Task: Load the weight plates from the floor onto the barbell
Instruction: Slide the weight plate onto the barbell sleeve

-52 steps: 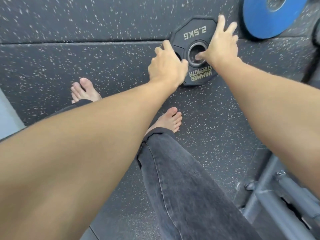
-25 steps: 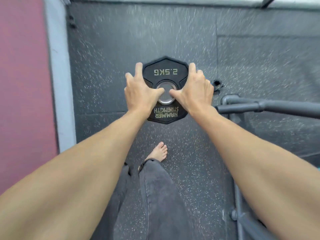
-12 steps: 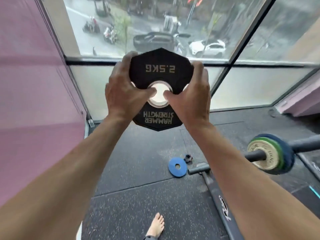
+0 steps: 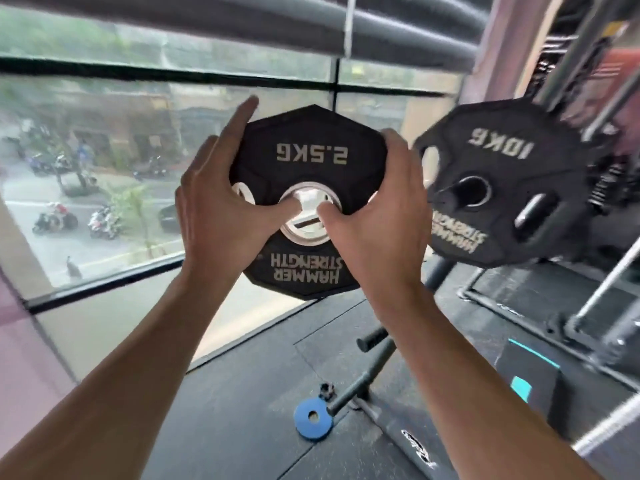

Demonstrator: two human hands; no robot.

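Observation:
I hold a black 2.5 kg plate (image 4: pixel 308 150) upright at chest height, its lettering upside down. My left hand (image 4: pixel 218 209) grips its left edge, thumb at the steel centre hole. On the right edge sits my right hand (image 4: pixel 377 220), its thumb also at the hole. Just right of it a black 10 kg plate (image 4: pixel 502 174) hangs on a barbell sleeve (image 4: pixel 450 200) whose dark end pokes out towards me. A small gap separates the two plates. A blue plate (image 4: pixel 313 417) lies on the floor below.
A rack's grey base tubes (image 4: pixel 370 372) run across the black rubber floor, with a small collar (image 4: pixel 327 391) beside the blue plate. A dark box with teal marks (image 4: pixel 530 379) stands at the right. Rack uprights (image 4: pixel 606 282) rise at the far right. A large window fills the left.
I have lifted the 2.5 kg plate off the floor with both hands and raised it, turning right until the 10 kg plate on the sleeve came into view beside it.

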